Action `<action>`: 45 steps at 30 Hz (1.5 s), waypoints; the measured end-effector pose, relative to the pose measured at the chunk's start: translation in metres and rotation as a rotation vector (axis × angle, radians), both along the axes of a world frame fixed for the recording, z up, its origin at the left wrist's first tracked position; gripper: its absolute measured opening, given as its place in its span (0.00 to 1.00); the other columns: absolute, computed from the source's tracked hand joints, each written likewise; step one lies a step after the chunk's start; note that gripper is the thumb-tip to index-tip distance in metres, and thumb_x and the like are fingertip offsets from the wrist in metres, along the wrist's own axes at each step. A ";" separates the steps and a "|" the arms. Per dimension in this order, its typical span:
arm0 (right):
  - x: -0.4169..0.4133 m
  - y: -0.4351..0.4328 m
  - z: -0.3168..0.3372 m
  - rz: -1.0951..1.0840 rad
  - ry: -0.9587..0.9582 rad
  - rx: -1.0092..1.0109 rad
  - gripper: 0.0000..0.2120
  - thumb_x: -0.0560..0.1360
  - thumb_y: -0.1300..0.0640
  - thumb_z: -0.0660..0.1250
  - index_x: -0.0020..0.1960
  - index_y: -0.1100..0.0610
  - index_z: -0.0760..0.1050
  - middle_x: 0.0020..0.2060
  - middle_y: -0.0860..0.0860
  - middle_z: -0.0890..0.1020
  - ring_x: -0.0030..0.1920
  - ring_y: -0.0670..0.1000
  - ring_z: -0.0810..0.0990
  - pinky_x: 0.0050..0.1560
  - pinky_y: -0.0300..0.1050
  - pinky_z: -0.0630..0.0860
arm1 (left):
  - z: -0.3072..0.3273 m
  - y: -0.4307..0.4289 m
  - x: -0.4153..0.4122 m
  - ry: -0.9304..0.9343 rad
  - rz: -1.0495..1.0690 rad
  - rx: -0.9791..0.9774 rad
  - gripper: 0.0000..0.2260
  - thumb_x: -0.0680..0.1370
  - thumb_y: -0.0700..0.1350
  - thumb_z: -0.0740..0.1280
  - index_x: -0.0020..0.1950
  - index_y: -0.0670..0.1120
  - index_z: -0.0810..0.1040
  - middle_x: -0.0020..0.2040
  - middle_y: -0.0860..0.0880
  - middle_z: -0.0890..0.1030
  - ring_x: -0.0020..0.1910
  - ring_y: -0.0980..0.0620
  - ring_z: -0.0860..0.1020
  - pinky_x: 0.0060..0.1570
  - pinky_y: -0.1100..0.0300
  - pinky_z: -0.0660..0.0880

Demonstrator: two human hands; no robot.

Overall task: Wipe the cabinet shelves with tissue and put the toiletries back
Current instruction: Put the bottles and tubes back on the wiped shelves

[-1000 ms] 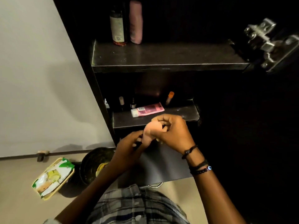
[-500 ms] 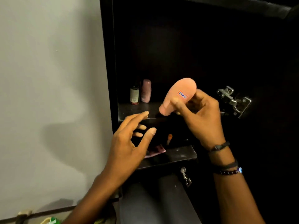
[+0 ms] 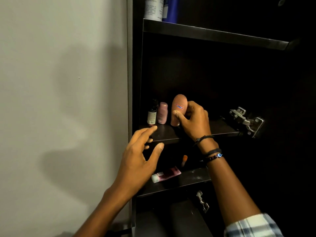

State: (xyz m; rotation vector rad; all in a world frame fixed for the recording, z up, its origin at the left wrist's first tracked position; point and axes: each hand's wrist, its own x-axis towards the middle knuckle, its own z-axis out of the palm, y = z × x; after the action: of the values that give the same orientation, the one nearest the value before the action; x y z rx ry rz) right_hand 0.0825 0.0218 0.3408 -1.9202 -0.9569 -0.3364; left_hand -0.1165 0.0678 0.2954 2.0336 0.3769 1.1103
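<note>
Open dark cabinet (image 3: 136,74); all places taken from the middle shelf (image 3: 222,128).

- Right hand (image 3: 193,119): over the shelf's middle, thumb and fingers curled round a peach rounded bottle (image 3: 179,101), gripping its lower half. Cord and bead bracelets (image 3: 212,153) on the wrist.
- Peach bottle: upright, small red-and-blue sticker facing out, base down at the shelf surface. Whether it bears on the shelf, cannot tell.
- Left hand (image 3: 138,161): in front of the shelf's left front edge, fingers straight and spread, holding nothing. Index tip lies over the shelf corner; contact unclear.
- On the shelf, left end: dark bottle (image 3: 152,113) and pale pink bottle (image 3: 162,112), upright, side by side, just left of the peach bottle.
- Shelf below: pink tube (image 3: 166,175) lying flat near the front, orange-capped stick (image 3: 184,159) standing behind it.
- Shelf above: white bottle (image 3: 153,7) and blue bottle (image 3: 171,9), at the left.
- Right end of the shelf: metal hinge (image 3: 246,121).
</note>
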 end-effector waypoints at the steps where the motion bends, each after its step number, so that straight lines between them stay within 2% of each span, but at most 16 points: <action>1: -0.001 0.000 0.000 -0.011 0.000 -0.005 0.16 0.70 0.50 0.73 0.55 0.56 0.77 0.47 0.51 0.83 0.47 0.48 0.81 0.49 0.49 0.81 | 0.000 0.000 -0.001 0.001 -0.008 0.005 0.21 0.76 0.46 0.68 0.68 0.52 0.71 0.60 0.59 0.73 0.57 0.58 0.75 0.54 0.66 0.75; 5: -0.003 -0.003 0.000 -0.048 0.004 -0.023 0.18 0.70 0.49 0.73 0.55 0.56 0.77 0.48 0.51 0.83 0.48 0.48 0.82 0.50 0.49 0.81 | -0.001 0.002 -0.003 0.002 -0.043 0.006 0.21 0.76 0.47 0.68 0.69 0.52 0.70 0.61 0.60 0.72 0.59 0.60 0.74 0.57 0.66 0.73; 9: -0.016 -0.021 -0.004 -0.117 0.010 0.006 0.26 0.70 0.44 0.72 0.63 0.56 0.73 0.54 0.51 0.81 0.53 0.48 0.80 0.52 0.47 0.80 | -0.004 0.003 -0.004 0.004 -0.073 0.015 0.21 0.76 0.47 0.67 0.69 0.52 0.70 0.61 0.59 0.72 0.60 0.61 0.73 0.58 0.66 0.72; 12: -0.040 -0.052 -0.016 -0.182 0.028 0.061 0.27 0.71 0.44 0.70 0.66 0.53 0.69 0.59 0.49 0.78 0.57 0.47 0.78 0.56 0.44 0.78 | -0.011 -0.007 -0.003 0.018 -0.104 0.014 0.20 0.76 0.46 0.68 0.68 0.52 0.71 0.62 0.58 0.72 0.60 0.61 0.73 0.57 0.65 0.73; 14: -0.060 -0.079 -0.032 -0.232 0.071 0.084 0.27 0.72 0.45 0.69 0.67 0.52 0.68 0.61 0.47 0.76 0.60 0.45 0.75 0.60 0.41 0.75 | -0.020 -0.019 -0.001 0.038 -0.172 -0.018 0.20 0.76 0.45 0.68 0.68 0.50 0.72 0.61 0.56 0.73 0.58 0.64 0.73 0.53 0.70 0.73; 16: -0.079 -0.110 -0.057 -0.304 0.143 0.105 0.27 0.72 0.46 0.69 0.68 0.51 0.67 0.63 0.47 0.73 0.62 0.43 0.72 0.61 0.38 0.72 | -0.032 -0.034 0.001 0.072 -0.255 -0.032 0.20 0.75 0.43 0.69 0.67 0.48 0.73 0.60 0.54 0.74 0.56 0.65 0.73 0.51 0.76 0.70; 19: -0.098 -0.163 -0.105 -0.486 0.297 0.112 0.29 0.72 0.47 0.70 0.69 0.53 0.66 0.65 0.49 0.71 0.61 0.45 0.72 0.60 0.40 0.72 | -0.056 -0.062 0.003 0.153 -0.363 -0.038 0.20 0.75 0.46 0.69 0.66 0.49 0.73 0.60 0.54 0.75 0.57 0.61 0.75 0.57 0.69 0.71; 21: -0.100 -0.207 -0.146 -0.662 0.492 0.149 0.30 0.71 0.46 0.71 0.67 0.56 0.67 0.64 0.53 0.70 0.58 0.48 0.74 0.58 0.42 0.73 | -0.073 -0.083 0.003 0.192 -0.426 -0.031 0.19 0.75 0.47 0.69 0.66 0.49 0.73 0.60 0.55 0.74 0.59 0.59 0.75 0.59 0.64 0.72; 24: -0.105 -0.281 -0.190 -0.991 0.774 0.315 0.34 0.64 0.35 0.71 0.58 0.57 0.70 0.58 0.57 0.74 0.52 0.52 0.76 0.52 0.45 0.74 | -0.092 -0.117 -0.002 0.250 -0.501 -0.021 0.19 0.76 0.47 0.68 0.67 0.50 0.73 0.60 0.56 0.73 0.58 0.59 0.74 0.58 0.64 0.72; 28: -0.109 -0.354 -0.210 -1.282 0.925 0.352 0.34 0.68 0.50 0.74 0.66 0.63 0.64 0.66 0.62 0.66 0.63 0.63 0.71 0.63 0.55 0.71 | -0.110 -0.159 -0.006 0.306 -0.562 -0.013 0.19 0.76 0.50 0.66 0.67 0.51 0.72 0.62 0.56 0.73 0.60 0.59 0.72 0.60 0.59 0.72; 31: -0.107 -0.388 -0.212 -1.166 0.896 0.316 0.37 0.64 0.54 0.78 0.67 0.58 0.63 0.65 0.58 0.68 0.64 0.62 0.71 0.63 0.61 0.73 | -0.121 -0.187 -0.006 0.336 -0.571 -0.007 0.19 0.76 0.52 0.65 0.67 0.52 0.72 0.62 0.57 0.73 0.60 0.59 0.73 0.59 0.57 0.73; 34: -0.107 -0.407 -0.204 -0.947 0.884 0.246 0.31 0.70 0.66 0.72 0.69 0.56 0.66 0.67 0.54 0.71 0.68 0.56 0.69 0.67 0.55 0.70 | -0.133 -0.212 -0.008 0.368 -0.575 -0.023 0.19 0.77 0.50 0.67 0.67 0.52 0.72 0.63 0.57 0.72 0.60 0.57 0.73 0.58 0.57 0.73; 37: -0.106 -0.416 -0.205 -0.792 0.881 0.178 0.31 0.72 0.69 0.69 0.71 0.55 0.64 0.67 0.53 0.70 0.66 0.54 0.70 0.66 0.52 0.71 | -0.142 -0.234 -0.012 0.395 -0.555 -0.046 0.19 0.76 0.50 0.67 0.67 0.52 0.72 0.63 0.56 0.73 0.59 0.57 0.74 0.57 0.59 0.73; 40: -0.109 -0.418 -0.209 -0.765 0.821 0.104 0.29 0.72 0.68 0.69 0.70 0.56 0.66 0.65 0.53 0.72 0.56 0.50 0.74 0.58 0.44 0.73 | -0.151 -0.248 -0.021 0.419 -0.515 -0.056 0.18 0.76 0.50 0.67 0.67 0.51 0.73 0.62 0.55 0.73 0.57 0.58 0.74 0.54 0.64 0.71; 43: -0.116 -0.418 -0.214 -0.796 0.740 0.034 0.26 0.72 0.60 0.71 0.68 0.55 0.68 0.63 0.52 0.76 0.55 0.53 0.78 0.56 0.50 0.77 | -0.158 -0.256 -0.032 0.436 -0.484 -0.064 0.19 0.76 0.52 0.66 0.66 0.51 0.73 0.61 0.57 0.74 0.56 0.60 0.75 0.53 0.65 0.71; 45: -0.125 -0.416 -0.217 -0.802 0.682 -0.006 0.22 0.72 0.57 0.71 0.65 0.55 0.71 0.59 0.51 0.78 0.54 0.53 0.79 0.53 0.48 0.78 | -0.162 -0.257 -0.039 0.451 -0.460 -0.059 0.18 0.76 0.51 0.66 0.66 0.52 0.73 0.61 0.58 0.73 0.56 0.60 0.75 0.54 0.63 0.72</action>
State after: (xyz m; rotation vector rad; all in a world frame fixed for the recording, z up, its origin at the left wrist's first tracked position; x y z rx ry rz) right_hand -0.0424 -0.3944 0.1237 -2.1311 0.2780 -0.1009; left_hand -0.1559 -0.1896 0.1336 2.1619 0.1438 0.3571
